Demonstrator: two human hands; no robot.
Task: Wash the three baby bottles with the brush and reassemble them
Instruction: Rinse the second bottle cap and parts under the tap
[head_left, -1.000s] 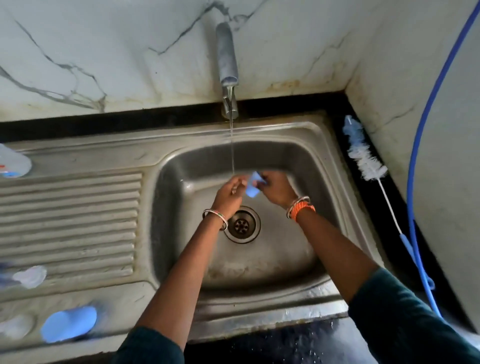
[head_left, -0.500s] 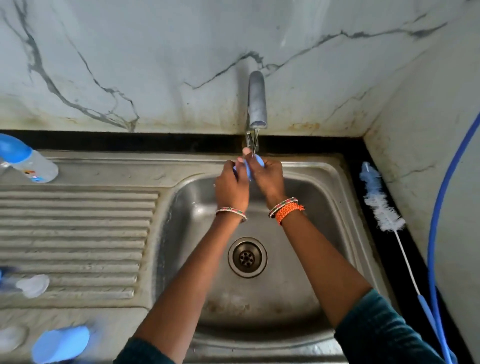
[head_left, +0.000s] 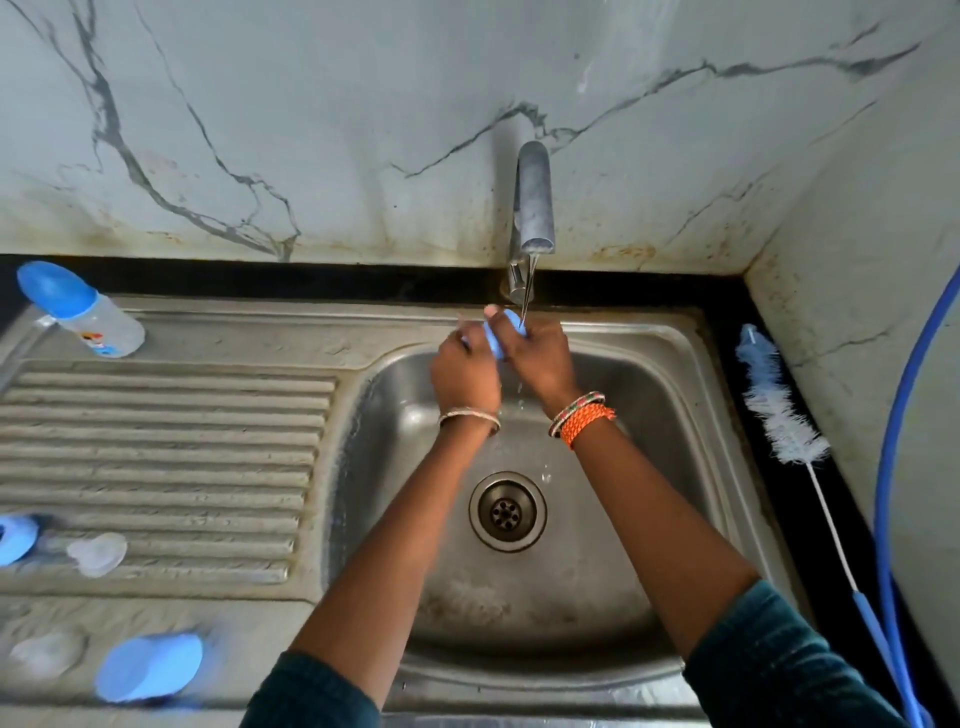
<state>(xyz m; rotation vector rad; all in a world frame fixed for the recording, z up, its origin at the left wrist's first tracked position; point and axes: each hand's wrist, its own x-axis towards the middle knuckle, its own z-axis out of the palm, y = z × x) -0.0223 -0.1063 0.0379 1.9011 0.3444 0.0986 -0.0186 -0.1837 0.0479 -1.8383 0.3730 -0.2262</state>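
Under the tap (head_left: 531, 208), over the back of the sink basin (head_left: 649, 389), the left hand (head_left: 464, 374) and right hand (head_left: 540, 358) are together gripping a small blue bottle part (head_left: 501, 332), with a thin stream of water falling on it. An assembled baby bottle (head_left: 83, 312) is lying at the drainboard's (head_left: 156, 467) far left. A bottle brush (head_left: 784, 415) is lying on the counter (head_left: 727, 312), right of the sink.
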